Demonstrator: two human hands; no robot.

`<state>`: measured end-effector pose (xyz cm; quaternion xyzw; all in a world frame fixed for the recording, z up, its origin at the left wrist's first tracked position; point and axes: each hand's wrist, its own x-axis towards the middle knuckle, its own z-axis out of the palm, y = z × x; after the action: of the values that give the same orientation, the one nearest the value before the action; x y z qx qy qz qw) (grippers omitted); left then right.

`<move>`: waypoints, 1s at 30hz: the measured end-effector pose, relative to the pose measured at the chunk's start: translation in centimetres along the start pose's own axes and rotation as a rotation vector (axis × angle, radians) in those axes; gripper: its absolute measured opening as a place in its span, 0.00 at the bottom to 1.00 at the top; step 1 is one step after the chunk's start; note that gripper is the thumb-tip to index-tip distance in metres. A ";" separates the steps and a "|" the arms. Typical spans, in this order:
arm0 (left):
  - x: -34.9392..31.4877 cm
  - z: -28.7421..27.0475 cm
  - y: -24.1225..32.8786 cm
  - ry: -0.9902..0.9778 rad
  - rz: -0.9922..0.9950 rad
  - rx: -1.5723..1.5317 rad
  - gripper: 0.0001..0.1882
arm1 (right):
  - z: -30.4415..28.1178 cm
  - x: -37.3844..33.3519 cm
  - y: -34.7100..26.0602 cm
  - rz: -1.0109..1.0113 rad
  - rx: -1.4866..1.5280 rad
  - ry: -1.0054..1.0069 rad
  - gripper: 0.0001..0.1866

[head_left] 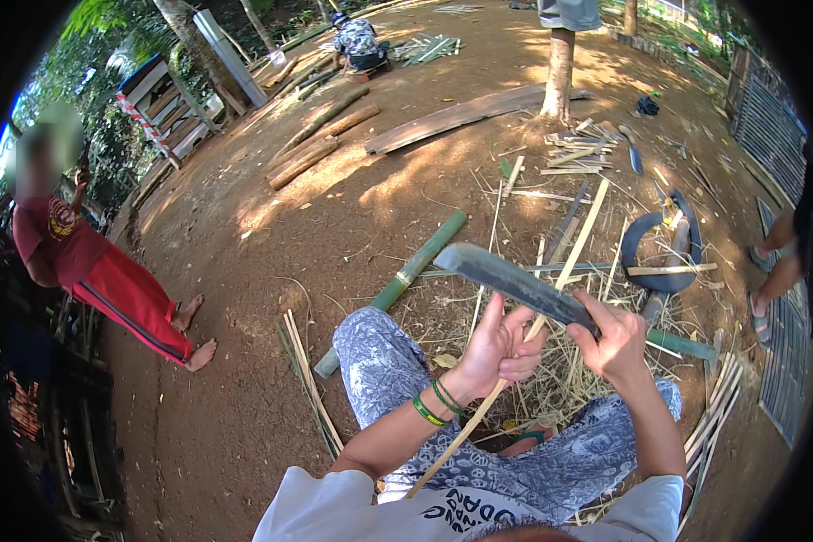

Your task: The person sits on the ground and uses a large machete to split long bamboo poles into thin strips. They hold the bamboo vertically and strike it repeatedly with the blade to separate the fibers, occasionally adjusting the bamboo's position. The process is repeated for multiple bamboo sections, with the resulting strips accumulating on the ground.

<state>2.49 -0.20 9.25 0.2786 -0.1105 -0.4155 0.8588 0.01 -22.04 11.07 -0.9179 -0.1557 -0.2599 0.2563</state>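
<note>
Head view: strip [586, 224] slanting under knife [515, 279], grasped by curled fingers [521, 364] of left hand [506, 346]; knife clenched in right hand [616, 341]. Shavings [565, 390] beneath knife, green pole [432, 244] left of knife. Possible: nicked left thumb [490, 315] from knife skidding along strip.

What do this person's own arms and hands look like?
The left hand and right hand wear no gloves. Green bands circle the left wrist, one with yellow markings; the right wrist shows none. Short white sleeves leave the forearms uncovered.
</note>
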 end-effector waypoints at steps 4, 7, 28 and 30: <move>-0.3 -0.1 0.4 0.026 0.070 0.034 0.44 | 0.9 -0.1 -0.8 -0.069 -0.016 -0.098 0.26; -0.9 -0.3 -0.1 -0.012 0.037 -0.008 0.39 | 1.2 0.7 0.4 -0.013 0.075 -0.013 0.26; 0.5 -0.3 0.2 0.008 0.070 -0.080 0.30 | 0.4 -0.8 1.5 0.014 0.180 0.012 0.26; 0.3 0.0 -0.1 0.069 0.063 -0.052 0.31 | 0.7 -0.9 1.4 0.051 0.223 0.025 0.28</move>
<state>2.63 -0.48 9.20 0.2667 -0.0784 -0.3811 0.8818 0.16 -22.94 9.55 -0.8840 -0.1570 -0.2460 0.3651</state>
